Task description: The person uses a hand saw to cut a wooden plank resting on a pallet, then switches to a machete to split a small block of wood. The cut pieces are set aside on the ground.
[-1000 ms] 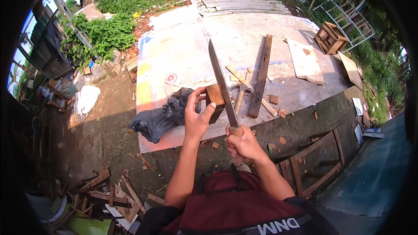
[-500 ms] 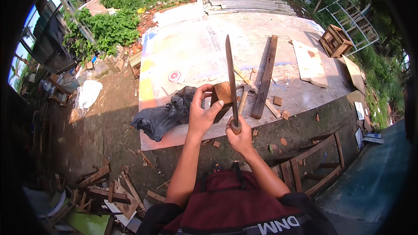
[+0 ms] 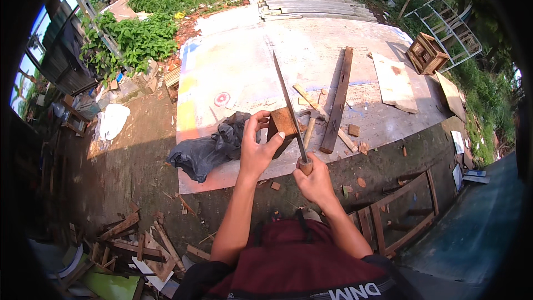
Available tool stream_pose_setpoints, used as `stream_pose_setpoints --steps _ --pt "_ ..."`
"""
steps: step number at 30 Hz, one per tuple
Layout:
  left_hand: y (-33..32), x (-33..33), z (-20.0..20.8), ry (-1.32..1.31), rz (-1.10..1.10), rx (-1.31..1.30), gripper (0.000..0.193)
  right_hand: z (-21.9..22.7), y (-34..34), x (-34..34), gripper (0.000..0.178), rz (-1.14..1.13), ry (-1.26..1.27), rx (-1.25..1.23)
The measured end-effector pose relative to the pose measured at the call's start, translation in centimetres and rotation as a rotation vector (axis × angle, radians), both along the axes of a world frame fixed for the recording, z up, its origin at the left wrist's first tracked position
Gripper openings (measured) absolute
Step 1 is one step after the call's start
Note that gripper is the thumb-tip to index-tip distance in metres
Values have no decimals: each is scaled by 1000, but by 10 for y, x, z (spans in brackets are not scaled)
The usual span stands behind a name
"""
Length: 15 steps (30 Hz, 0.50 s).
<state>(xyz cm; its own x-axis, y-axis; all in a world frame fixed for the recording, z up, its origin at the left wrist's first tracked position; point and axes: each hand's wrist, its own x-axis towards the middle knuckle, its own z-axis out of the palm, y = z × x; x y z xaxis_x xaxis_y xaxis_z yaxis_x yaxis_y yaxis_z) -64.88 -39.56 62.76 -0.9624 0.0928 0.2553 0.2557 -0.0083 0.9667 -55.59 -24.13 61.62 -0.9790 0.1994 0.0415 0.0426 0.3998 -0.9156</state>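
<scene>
My left hand (image 3: 257, 143) grips a brown wooden block (image 3: 285, 116) between thumb and fingers, its sawn end facing up. In my right hand (image 3: 315, 180) is a machete (image 3: 285, 88) with a long, narrow dark blade and a round wooden handle. The blade points away from me, leaning left, and passes along the right side of the block; whether it touches the wood I cannot tell. Just beyond my right hand a hammer (image 3: 310, 132) lies on the large board. A crumpled black plastic bag (image 3: 208, 147) lies left of the block.
A weathered board (image 3: 244, 72) covers the ground ahead. On it lie a dark beam (image 3: 338, 97), a small wood cube (image 3: 353, 130) and a plywood piece (image 3: 392, 80). A wooden crate (image 3: 427, 54) stands far right. Scrap wood (image 3: 161, 244) is heaped near left; a wooden frame (image 3: 402, 203) lies near right.
The machete has tilted, its tip swinging left and its handle shifting slightly right and toward me with my right hand. My left hand and the block have hardly moved.
</scene>
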Motion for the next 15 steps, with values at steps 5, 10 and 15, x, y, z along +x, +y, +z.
stream_pose_setpoints --steps 5,10,15 --pt "-5 -1 -1 -62 -27 97 57 13 19 1 8 339 -388 -990" --pt "1 0 3 -59 -60 132 56 41 6 17 5 143 -150 -615" --pt "-4 -5 -2 -93 -28 125 57 91 -10 26 16 -1 450 -322"
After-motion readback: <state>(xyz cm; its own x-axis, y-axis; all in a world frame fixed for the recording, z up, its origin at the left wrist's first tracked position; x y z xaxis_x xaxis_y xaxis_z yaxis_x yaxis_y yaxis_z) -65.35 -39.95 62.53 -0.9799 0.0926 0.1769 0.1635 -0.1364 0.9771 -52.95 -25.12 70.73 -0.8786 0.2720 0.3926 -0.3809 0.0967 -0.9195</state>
